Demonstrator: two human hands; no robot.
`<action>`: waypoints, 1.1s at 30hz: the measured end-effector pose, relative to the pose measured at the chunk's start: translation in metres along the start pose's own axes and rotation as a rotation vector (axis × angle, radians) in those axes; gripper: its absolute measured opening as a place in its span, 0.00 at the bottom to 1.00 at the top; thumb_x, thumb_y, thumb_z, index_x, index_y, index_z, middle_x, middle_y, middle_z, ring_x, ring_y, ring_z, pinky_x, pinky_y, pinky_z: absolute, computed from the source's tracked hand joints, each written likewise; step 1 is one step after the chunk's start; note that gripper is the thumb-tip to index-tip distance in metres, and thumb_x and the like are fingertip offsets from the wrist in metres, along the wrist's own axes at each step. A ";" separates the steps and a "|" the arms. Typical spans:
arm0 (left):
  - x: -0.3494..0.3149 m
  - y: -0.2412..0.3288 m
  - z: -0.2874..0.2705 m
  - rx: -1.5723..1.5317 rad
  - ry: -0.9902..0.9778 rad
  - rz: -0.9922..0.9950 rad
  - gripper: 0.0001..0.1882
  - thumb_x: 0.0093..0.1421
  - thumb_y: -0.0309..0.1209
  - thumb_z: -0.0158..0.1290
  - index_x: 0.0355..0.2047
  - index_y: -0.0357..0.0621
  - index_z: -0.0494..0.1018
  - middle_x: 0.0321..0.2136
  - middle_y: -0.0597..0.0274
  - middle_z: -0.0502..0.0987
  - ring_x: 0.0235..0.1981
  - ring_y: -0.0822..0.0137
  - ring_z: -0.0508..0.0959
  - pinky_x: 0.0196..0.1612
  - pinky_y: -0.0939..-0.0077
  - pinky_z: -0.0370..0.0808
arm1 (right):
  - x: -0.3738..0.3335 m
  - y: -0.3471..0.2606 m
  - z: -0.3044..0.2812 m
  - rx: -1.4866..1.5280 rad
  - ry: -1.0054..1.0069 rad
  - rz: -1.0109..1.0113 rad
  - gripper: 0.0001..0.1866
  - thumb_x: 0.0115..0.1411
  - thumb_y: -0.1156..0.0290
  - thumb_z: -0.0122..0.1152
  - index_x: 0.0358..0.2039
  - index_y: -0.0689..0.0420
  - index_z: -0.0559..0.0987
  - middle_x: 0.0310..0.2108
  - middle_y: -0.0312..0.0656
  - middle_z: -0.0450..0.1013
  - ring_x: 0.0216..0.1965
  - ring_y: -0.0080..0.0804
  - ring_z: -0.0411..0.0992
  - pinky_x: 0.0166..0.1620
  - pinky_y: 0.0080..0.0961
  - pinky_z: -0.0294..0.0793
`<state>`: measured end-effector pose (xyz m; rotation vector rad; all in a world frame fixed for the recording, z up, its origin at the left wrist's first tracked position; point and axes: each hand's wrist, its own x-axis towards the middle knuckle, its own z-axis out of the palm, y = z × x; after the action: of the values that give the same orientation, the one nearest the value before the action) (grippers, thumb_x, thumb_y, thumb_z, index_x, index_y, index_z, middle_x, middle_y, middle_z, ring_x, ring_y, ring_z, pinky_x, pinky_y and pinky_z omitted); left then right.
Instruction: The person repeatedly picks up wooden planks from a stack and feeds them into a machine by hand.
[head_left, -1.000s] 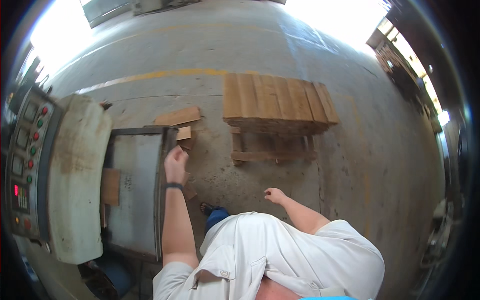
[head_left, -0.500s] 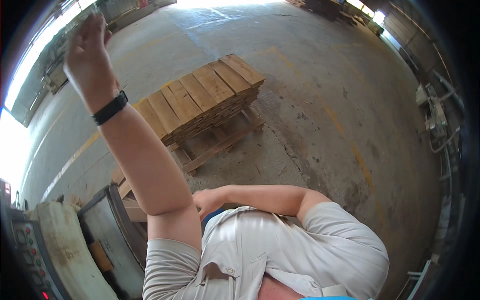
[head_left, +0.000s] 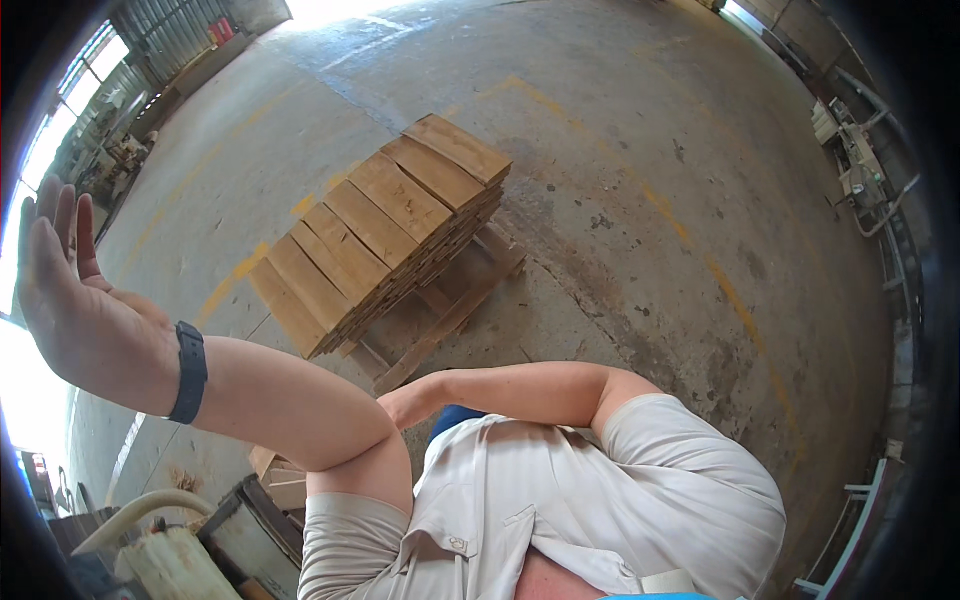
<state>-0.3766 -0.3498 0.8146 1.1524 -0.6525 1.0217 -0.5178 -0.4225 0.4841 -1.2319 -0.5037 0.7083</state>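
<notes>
My left hand (head_left: 85, 300) is raised at the far left, its fingers stretched upward and apart with nothing in them. A dark watch strap (head_left: 188, 372) circles that wrist. My right hand (head_left: 408, 402) lies across my body beside the bent left elbow. Its fingers are hidden behind the left arm, so whether it holds anything does not show. Beyond both arms, a stack of wooden boards (head_left: 375, 225) rests on a wooden pallet (head_left: 440, 325). Neither hand touches the boards.
Machinery with a pale housing (head_left: 175, 565) stands at the lower left. Concrete floor (head_left: 640, 250) with a yellow painted line surrounds the stack. More equipment (head_left: 860, 170) lines the right side, and a metal frame (head_left: 850, 530) stands at the lower right.
My left hand has swung outward and down to the left, its fingers more spread. My right hand has stayed near the left elbow. The view has shifted, with the board stack slightly lower left.
</notes>
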 end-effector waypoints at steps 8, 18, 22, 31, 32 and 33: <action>0.001 -0.119 0.096 0.091 -0.267 -0.053 0.17 0.67 0.35 0.52 0.51 0.36 0.77 0.43 0.49 0.82 0.46 0.59 0.83 0.54 0.65 0.79 | 0.037 -0.018 -0.121 -0.107 -0.012 -0.048 0.37 0.64 0.53 0.62 0.67 0.61 0.64 0.68 0.48 0.60 0.68 0.39 0.56 0.68 0.35 0.55; -0.091 -0.272 0.169 0.348 -0.599 -0.564 0.22 0.65 0.40 0.57 0.55 0.40 0.75 0.47 0.53 0.81 0.50 0.65 0.80 0.56 0.70 0.75 | -0.115 0.028 -0.332 0.480 0.629 0.159 0.32 0.65 0.46 0.59 0.62 0.53 0.70 0.56 0.42 0.71 0.56 0.31 0.68 0.58 0.31 0.67; -0.140 -0.355 0.181 0.397 -0.530 -0.674 0.22 0.67 0.38 0.56 0.56 0.38 0.73 0.49 0.52 0.79 0.50 0.63 0.79 0.57 0.71 0.75 | -0.157 0.081 -0.428 0.622 0.891 0.296 0.21 0.65 0.50 0.61 0.50 0.52 0.77 0.46 0.36 0.77 0.45 0.25 0.73 0.49 0.26 0.73; -0.365 -0.455 0.258 0.152 -0.393 -1.517 0.17 0.67 0.28 0.53 0.55 0.37 0.71 0.48 0.54 0.78 0.47 0.64 0.79 0.52 0.69 0.77 | -0.260 0.223 -0.685 0.765 1.218 0.493 0.11 0.64 0.62 0.61 0.43 0.53 0.77 0.34 0.35 0.78 0.30 0.23 0.76 0.31 0.21 0.76; -0.387 -0.453 0.254 0.251 -0.508 -1.569 0.16 0.67 0.27 0.54 0.54 0.37 0.72 0.47 0.55 0.78 0.46 0.65 0.79 0.50 0.71 0.77 | -0.270 0.232 -0.719 0.737 1.233 0.470 0.11 0.63 0.62 0.62 0.42 0.54 0.77 0.33 0.36 0.78 0.29 0.23 0.76 0.29 0.20 0.76; -0.420 -0.453 0.248 0.298 -0.563 -1.596 0.16 0.66 0.26 0.55 0.53 0.36 0.72 0.46 0.57 0.78 0.45 0.66 0.79 0.50 0.71 0.77 | -0.284 0.246 -0.752 0.698 1.306 0.506 0.11 0.62 0.63 0.63 0.41 0.54 0.77 0.32 0.35 0.77 0.29 0.22 0.76 0.28 0.19 0.75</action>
<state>-0.1251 -0.7457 0.3417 1.6987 0.1475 -0.6080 -0.2448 -1.0897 0.0517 -0.8913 1.0812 0.2995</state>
